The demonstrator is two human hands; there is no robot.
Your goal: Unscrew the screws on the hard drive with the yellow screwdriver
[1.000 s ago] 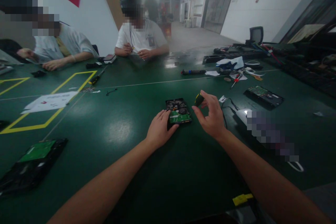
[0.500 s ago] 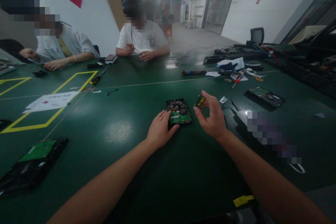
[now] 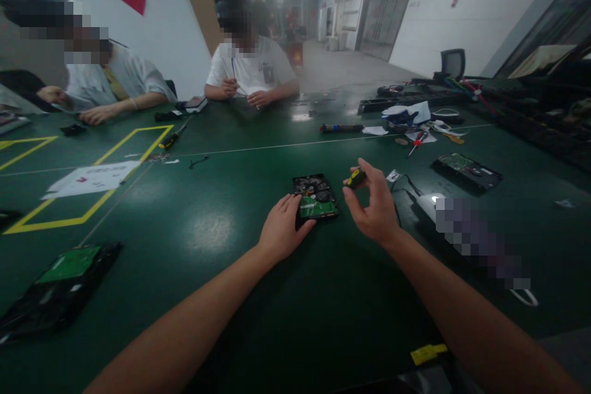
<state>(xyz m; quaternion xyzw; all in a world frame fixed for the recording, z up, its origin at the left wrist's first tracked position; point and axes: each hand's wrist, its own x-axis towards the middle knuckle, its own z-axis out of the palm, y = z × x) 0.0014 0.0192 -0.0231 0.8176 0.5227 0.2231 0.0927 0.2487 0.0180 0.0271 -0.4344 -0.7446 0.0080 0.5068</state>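
A hard drive (image 3: pixel 317 207) lies on the green table (image 3: pixel 249 332) in front of me, its green circuit board toward my side and a dark metal part behind it. My left hand (image 3: pixel 282 228) grips its left side, with the thumb along the near edge. Just right of the drive, my right hand (image 3: pixel 373 203) is closed round the black and yellow handle of a screwdriver (image 3: pixel 355 179), pinched between thumb and fingers above the table. Its thin shaft is hard to make out and seems to point down-left to the drive's right edge.
Another hard drive (image 3: pixel 466 171) lies at right, near a white power strip (image 3: pixel 429 204). At left rest a drive with a green board (image 3: pixel 69 263) and a paper sheet (image 3: pixel 90 178). A second screwdriver (image 3: pixel 168 140) lies farther back. Two people sit across the table.
The screwdriver's handle has tilted and turned in my right hand, which has shifted slightly to the right. My left hand and the hard drive stay in place.
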